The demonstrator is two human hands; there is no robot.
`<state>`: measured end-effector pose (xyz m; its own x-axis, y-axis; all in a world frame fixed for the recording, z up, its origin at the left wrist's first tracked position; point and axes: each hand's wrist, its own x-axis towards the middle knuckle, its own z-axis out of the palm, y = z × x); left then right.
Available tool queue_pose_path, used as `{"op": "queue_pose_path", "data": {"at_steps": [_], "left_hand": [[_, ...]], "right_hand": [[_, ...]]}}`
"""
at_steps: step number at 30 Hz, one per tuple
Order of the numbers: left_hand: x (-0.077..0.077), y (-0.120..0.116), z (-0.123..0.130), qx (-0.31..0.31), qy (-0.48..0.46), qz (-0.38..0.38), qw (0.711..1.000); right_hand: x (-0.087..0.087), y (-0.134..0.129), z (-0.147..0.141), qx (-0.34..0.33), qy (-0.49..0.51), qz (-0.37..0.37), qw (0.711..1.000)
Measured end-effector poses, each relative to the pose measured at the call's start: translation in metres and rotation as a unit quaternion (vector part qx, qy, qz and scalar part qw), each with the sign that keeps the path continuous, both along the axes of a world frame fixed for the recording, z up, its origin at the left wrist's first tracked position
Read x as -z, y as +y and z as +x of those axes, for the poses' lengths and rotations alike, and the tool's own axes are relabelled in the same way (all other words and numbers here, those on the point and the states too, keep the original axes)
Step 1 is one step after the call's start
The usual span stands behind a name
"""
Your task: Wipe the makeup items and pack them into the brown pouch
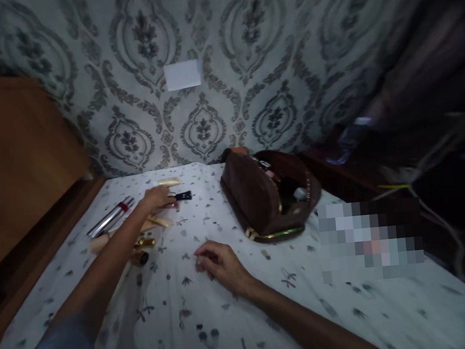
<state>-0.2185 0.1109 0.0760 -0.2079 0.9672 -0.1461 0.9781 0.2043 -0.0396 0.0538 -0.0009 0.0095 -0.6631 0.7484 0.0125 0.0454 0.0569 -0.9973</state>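
At the far left of the patterned white cloth (213, 328), my left hand (158, 197) is bent over a row of cosmetics. Its closed fingertips are at the end of a small black tube (184, 195). Just below, a small red-ended item (173, 206) shows partly under that hand. My right hand (223, 265) rests near the middle with thumb and fingers pinched; something small and pale may be between them, too blurred to name. To its upper right stands a brown zip bag (252, 194), unzipped, with several items inside.
Beside my left forearm lie silver tubes (108, 219), a gold-capped item (145, 242), a brown bottle with a black cap (141, 257) and a cream tube (169, 181). A wooden panel (20, 171) borders the left; a patterned wall rises behind. Cables (439, 210) hang at right.
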Motion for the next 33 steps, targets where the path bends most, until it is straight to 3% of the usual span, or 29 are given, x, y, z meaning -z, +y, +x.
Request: {"op": "queue_pose_path", "data": {"at_steps": [4,10,15,18,22,25,29,33], "left_hand": [[-0.012,0.004,0.024,0.028,0.033,-0.031,0.999],[-0.015,-0.004,0.052,0.107,0.078,-0.012,0.991],[-0.027,-0.038,0.071,0.162,0.087,0.097,0.978],[-0.032,-0.073,0.084,0.219,0.053,0.114,0.968],[-0.021,-0.124,0.104,0.262,-0.033,0.070,0.962],[-0.007,-0.152,0.117,0.250,-0.077,0.064,0.963],[0.016,-0.165,0.111,0.217,-0.145,0.125,0.957],[0.034,-0.168,0.090,0.168,-0.201,0.203,0.944]], "right_hand": [[-0.001,-0.004,0.000,0.014,0.011,-0.030,0.999],[-0.004,0.000,0.003,0.006,0.026,-0.052,0.998],[0.000,0.011,0.006,0.077,0.099,-0.073,0.989],[0.001,0.020,0.008,0.126,0.145,-0.083,0.978],[-0.003,0.020,0.012,0.102,0.149,-0.060,0.982],[-0.005,0.016,0.013,0.066,0.120,-0.017,0.990],[-0.006,0.017,0.013,0.075,0.129,-0.014,0.989],[-0.006,0.021,0.015,0.131,0.158,-0.054,0.977]]}}
